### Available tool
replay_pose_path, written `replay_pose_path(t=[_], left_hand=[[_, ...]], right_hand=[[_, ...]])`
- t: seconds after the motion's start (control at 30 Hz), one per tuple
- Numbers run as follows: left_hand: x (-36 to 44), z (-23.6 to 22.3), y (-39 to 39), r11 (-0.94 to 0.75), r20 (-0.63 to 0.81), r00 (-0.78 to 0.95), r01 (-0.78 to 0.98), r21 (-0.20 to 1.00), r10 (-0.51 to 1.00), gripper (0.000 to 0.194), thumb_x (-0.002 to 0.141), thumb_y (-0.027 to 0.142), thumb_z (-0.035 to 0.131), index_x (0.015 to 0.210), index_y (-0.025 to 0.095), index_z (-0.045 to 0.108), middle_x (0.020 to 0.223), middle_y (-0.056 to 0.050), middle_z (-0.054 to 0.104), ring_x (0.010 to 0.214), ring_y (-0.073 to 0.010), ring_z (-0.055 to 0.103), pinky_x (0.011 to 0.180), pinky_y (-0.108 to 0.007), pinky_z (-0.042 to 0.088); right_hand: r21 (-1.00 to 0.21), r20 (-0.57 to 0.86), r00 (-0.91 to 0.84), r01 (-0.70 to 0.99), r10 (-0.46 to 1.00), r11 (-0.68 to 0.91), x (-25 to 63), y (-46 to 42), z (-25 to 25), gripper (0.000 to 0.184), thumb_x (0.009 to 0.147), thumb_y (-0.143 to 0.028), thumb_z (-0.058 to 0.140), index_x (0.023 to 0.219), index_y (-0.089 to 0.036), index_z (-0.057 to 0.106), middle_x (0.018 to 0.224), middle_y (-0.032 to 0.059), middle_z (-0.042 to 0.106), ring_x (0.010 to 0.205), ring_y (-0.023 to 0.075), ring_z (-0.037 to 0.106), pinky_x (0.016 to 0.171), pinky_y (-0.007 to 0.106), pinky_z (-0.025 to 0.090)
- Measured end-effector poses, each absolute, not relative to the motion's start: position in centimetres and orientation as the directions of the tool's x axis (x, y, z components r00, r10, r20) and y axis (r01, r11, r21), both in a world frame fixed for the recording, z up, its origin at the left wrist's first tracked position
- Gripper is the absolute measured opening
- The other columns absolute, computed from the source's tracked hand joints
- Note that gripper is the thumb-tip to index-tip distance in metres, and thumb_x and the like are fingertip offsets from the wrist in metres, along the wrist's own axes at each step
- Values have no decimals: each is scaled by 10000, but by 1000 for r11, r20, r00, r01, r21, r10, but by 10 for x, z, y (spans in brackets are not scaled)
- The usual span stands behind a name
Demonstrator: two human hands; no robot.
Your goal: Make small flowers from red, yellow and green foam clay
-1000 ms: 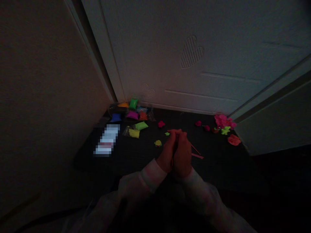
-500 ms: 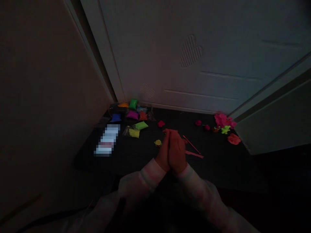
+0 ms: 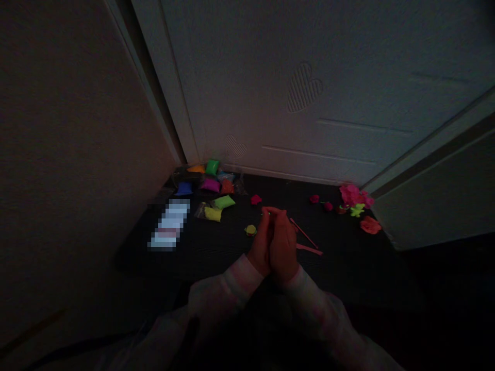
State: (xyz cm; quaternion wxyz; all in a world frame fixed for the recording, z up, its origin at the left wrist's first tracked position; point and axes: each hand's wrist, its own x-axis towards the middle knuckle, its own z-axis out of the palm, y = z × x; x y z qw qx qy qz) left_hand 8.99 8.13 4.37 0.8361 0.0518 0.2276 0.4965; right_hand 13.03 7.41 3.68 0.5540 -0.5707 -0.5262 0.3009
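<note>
My left hand (image 3: 260, 247) and my right hand (image 3: 283, 247) are cupped against each other above the front of the dark table (image 3: 348, 268). Their fingers curve together at the tips, and whatever lies between the palms is hidden. Just left of them sits a small yellow-green piece (image 3: 250, 230), round in outline. A pink stick-like tool (image 3: 304, 233) and a flat pink knife-like tool (image 3: 310, 250) lie to the right of my right hand. Beyond the fingertips is a small red-pink lump (image 3: 256, 199).
Soft coloured packets, among them a lime green one (image 3: 224, 202) and a purple one (image 3: 211, 185), lie at the back left. A blurred bright panel (image 3: 170, 224) is near the left edge. Pink flower-like pieces (image 3: 351, 196) and an orange-pink one (image 3: 370, 225) sit at right. A white panel (image 3: 247, 103) stands behind.
A gap has opened between my hands near the fingertips, where the palms were pressed closer before. The view has shifted slightly; the things on the table stay put.
</note>
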Motion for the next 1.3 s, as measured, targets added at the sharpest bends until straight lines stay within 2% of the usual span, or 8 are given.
replay_pose_path(t=[0.2, 0.33, 0.47, 0.6, 0.8, 1.03, 1.17, 1.3], left_hand=[[86, 31, 80, 641, -126, 633, -767, 27, 764, 537, 758, 614, 307, 911, 168, 565, 833, -62, 632, 825, -209, 594, 794, -351, 409], [81, 21, 81, 647, -76, 646, -762, -19, 759, 577, 765, 608, 295, 1028, 156, 538, 905, -83, 638, 861, -211, 586, 829, -365, 372], [76, 24, 88, 597, -119, 587, -800, 69, 801, 611, 766, 616, 263, 1052, 147, 530, 939, -112, 628, 822, -216, 592, 802, -370, 384], [76, 29, 92, 478, -269, 422, -856, 199, 866, 589, 782, 596, 254, 921, 123, 576, 840, -102, 630, 697, -179, 593, 703, -314, 419], [67, 29, 98, 360, -452, 168, -853, 379, 876, 552, 820, 535, 213, 756, 129, 582, 671, -59, 601, 567, -126, 557, 587, -244, 419], [57, 25, 81, 277, -413, 44, -805, 524, 910, 426, 761, 515, 421, 727, 137, 617, 648, -33, 600, 611, -123, 553, 610, -235, 414], [46, 15, 65, 323, -329, 94, -560, 763, 940, 222, 616, 313, 674, 762, 149, 651, 732, -37, 650, 688, -151, 568, 674, -264, 408], [35, 9, 57, 432, -403, 155, -288, 855, 902, 115, 581, 203, 687, 692, 173, 677, 709, -22, 675, 686, -169, 575, 678, -273, 400]], right_hand=[[-977, 98, 375, -139, 922, 161, 148, 75, 44, 331, 820, -451, 352, 949, -208, 537, 905, 36, 585, 867, 153, 555, 790, 325, 407], [-985, -43, 97, -169, 994, -26, 190, 55, 72, 244, 784, -396, 449, 794, -212, 609, 738, 29, 617, 676, 158, 572, 623, 294, 438], [-951, -140, -303, 308, 943, -42, 228, 30, 90, 203, 744, -345, 533, 681, -201, 661, 691, 53, 636, 717, 186, 577, 659, 293, 440], [-971, -7, -48, 238, 999, 4, 207, 29, 77, 132, 714, -348, 572, 770, -236, 614, 716, 19, 614, 690, 169, 575, 616, 280, 454], [-913, 84, -163, 383, 983, 142, 143, 42, 48, 175, 671, -251, 623, 836, -204, 585, 860, 32, 595, 821, 172, 541, 743, 301, 422], [-980, -60, -63, 194, 996, -47, 152, 50, 35, 155, 736, -312, 558, 806, -210, 651, 840, 25, 653, 808, 168, 583, 745, 295, 433], [-983, -173, -22, 73, 985, -171, 161, 52, 22, 210, 683, -373, 606, 778, -190, 646, 801, 35, 666, 777, 181, 593, 727, 303, 441], [-975, -220, -25, -27, 975, -221, 164, 49, 10, 248, 638, -383, 644, 777, -180, 617, 748, 32, 659, 723, 175, 597, 683, 303, 454]])
